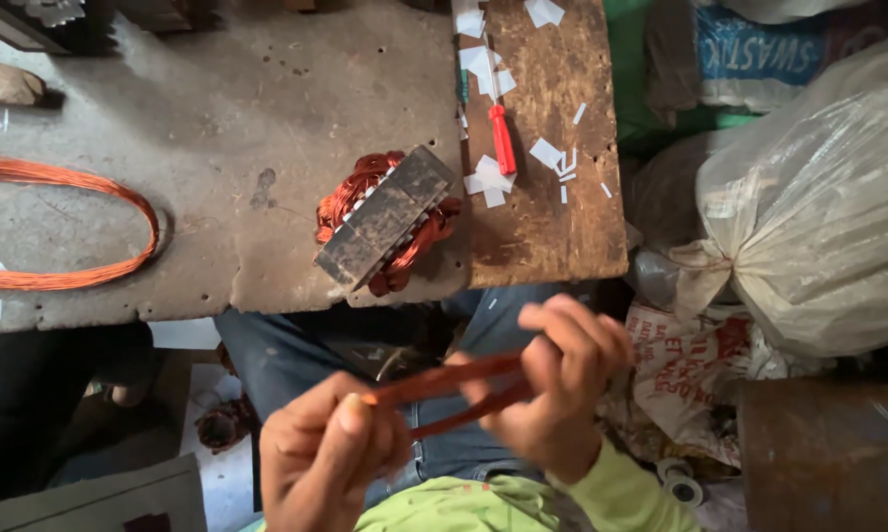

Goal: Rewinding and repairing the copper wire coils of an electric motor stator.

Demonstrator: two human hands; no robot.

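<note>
Both my hands hold a narrow loop of copper wire stretched between them over my lap. My left hand pinches its near end with thumb and fingers. My right hand curls around the other end. On the worn bench above lies a dark metal stator core wound with copper coils, apart from both hands.
A large loop of copper wire lies at the bench's left. A red-handled tool and white paper scraps rest on a brown wooden board. Tied plastic sacks crowd the right. A rusty drum stands at lower right.
</note>
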